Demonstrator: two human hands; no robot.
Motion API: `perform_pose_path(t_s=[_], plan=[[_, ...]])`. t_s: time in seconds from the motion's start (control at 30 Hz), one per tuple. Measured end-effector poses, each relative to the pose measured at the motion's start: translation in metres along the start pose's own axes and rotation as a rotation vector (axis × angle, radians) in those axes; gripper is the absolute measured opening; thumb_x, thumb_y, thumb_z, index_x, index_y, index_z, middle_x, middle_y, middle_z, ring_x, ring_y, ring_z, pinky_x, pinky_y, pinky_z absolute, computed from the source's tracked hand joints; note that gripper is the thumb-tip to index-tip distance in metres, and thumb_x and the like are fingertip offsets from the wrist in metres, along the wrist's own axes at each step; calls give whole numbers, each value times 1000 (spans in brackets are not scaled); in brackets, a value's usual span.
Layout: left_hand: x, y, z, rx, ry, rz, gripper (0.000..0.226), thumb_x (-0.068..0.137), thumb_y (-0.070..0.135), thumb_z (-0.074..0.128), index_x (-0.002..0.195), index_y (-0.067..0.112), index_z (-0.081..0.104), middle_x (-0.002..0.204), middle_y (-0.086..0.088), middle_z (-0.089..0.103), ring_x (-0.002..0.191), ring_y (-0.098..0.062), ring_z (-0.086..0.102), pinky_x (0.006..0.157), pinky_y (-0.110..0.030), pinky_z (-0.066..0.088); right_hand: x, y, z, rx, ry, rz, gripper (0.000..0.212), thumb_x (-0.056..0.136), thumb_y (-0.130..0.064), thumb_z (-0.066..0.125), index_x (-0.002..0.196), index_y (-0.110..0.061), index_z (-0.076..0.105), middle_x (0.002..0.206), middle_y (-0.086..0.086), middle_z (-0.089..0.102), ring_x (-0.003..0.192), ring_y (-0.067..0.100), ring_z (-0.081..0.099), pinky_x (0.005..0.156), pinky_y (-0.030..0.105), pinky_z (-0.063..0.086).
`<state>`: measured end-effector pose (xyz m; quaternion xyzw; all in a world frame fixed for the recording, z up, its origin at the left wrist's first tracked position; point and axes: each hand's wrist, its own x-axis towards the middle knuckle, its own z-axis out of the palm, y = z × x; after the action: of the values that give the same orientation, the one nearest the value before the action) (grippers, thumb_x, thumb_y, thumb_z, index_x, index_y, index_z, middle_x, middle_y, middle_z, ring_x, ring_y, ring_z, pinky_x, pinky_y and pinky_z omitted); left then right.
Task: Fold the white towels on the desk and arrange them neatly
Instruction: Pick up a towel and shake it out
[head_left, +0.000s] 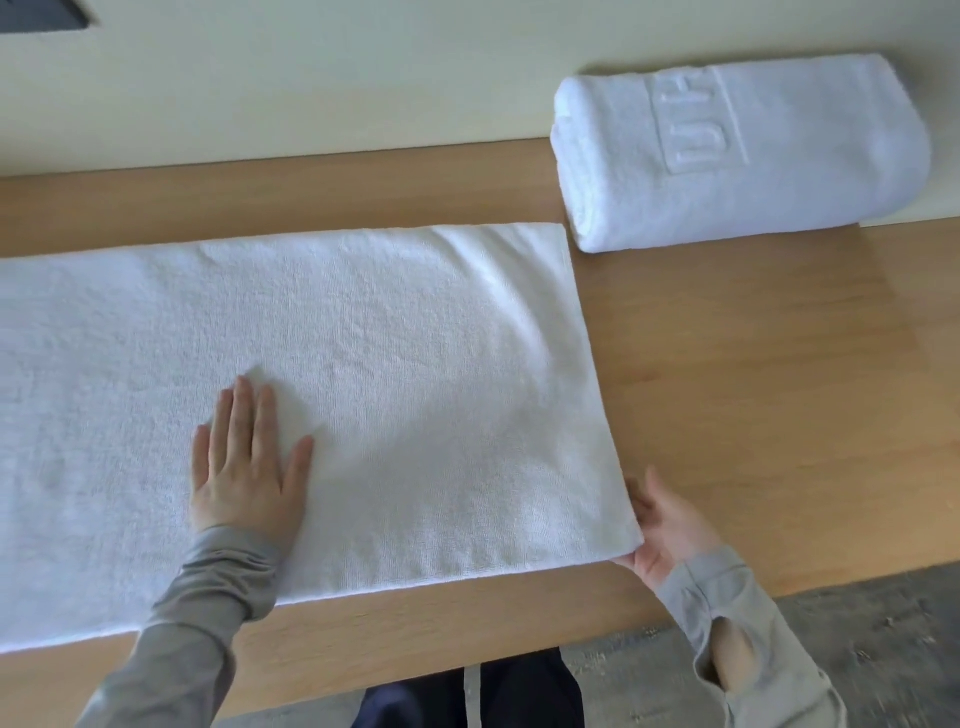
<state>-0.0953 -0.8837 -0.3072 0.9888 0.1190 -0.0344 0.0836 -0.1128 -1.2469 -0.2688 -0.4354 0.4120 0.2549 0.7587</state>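
Observation:
A long white towel (363, 364) lies flat across the wooden desk (753, 389), running off the left edge of view. My left hand (249, 467) rests palm down on it, fingers spread, near the front middle. At the towel's near right corner, my right hand (665, 530) grips the cloth, fingers tucked under the edge. A second white towel (743, 156), folded thick with an embossed logo, sits at the back right of the desk against the wall.
A cream wall (363, 78) rises directly behind the desk. The desk's front edge runs along the bottom, with grey floor (857, 649) beyond it on the right and my dark trousers (467, 696) below.

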Motion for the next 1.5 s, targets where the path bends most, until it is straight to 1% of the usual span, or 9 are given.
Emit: perform_pose_path(t_s=[0.1,0.27,0.37,0.6,0.93,1.07,1.2,1.33,1.5], plan=[[-1,0,0,-9,5,3,73,90,57,11,150,16,10,158,-4,8,145,-19,5,117,-36,0,-4,3,2,-23,3,-8,13,84,-9,56,88,-2,65,68,13,68,54,25,65,44,34,56],[-1,1,-2,-5,-14,-3,73,89,56,12,149,15,11,158,-5,9,145,-19,6,118,-38,2,-5,7,7,-291,62,-54,31,81,19,51,91,-8,64,70,3,73,66,24,71,48,32,57],[-1,1,-5,-17,-26,-11,74,88,57,11,150,16,9,158,-2,5,145,-16,3,118,-36,0,-4,5,13,-430,187,-115,30,90,13,41,79,-7,61,42,-5,60,46,12,64,42,29,55],[-1,0,-9,-35,-73,-22,78,83,62,4,148,21,-6,156,7,-10,144,-9,-10,118,-32,-7,-14,13,3,-509,336,-221,19,83,18,51,75,2,57,46,9,63,36,24,52,34,21,45],[0,-2,-7,-19,-77,-19,75,84,63,1,146,24,-14,155,8,-15,142,-8,-15,117,-33,-10,-14,25,-4,-761,492,-373,14,80,-1,64,71,-7,56,41,9,58,29,13,41,44,28,41],[-4,3,-8,-7,-42,-2,76,88,59,5,149,16,-1,158,-2,-1,145,-16,-4,119,-39,-1,-12,25,-7,-895,554,-360,9,83,-13,66,77,-12,59,54,8,62,39,18,51,48,29,44],[-8,13,-10,-20,-16,-1,75,90,55,9,149,10,10,158,-8,8,146,-22,2,118,-45,3,-14,17,-2,-1058,700,-714,3,90,-20,57,91,-17,56,84,8,65,65,26,60,53,30,41],[-11,47,-1,-41,-38,37,74,90,56,8,150,13,5,158,-6,3,146,-21,0,118,-43,1,3,13,70,-1358,316,-1265,41,93,-32,41,105,-1,66,107,14,67,103,27,59,89,35,42],[-11,54,6,-4,-25,14,70,92,53,14,150,14,12,157,-9,11,145,-22,8,117,-48,10,51,36,156,-1848,-414,-1478,46,94,-30,41,133,-7,49,145,7,41,139,23,30,113,43,26]])
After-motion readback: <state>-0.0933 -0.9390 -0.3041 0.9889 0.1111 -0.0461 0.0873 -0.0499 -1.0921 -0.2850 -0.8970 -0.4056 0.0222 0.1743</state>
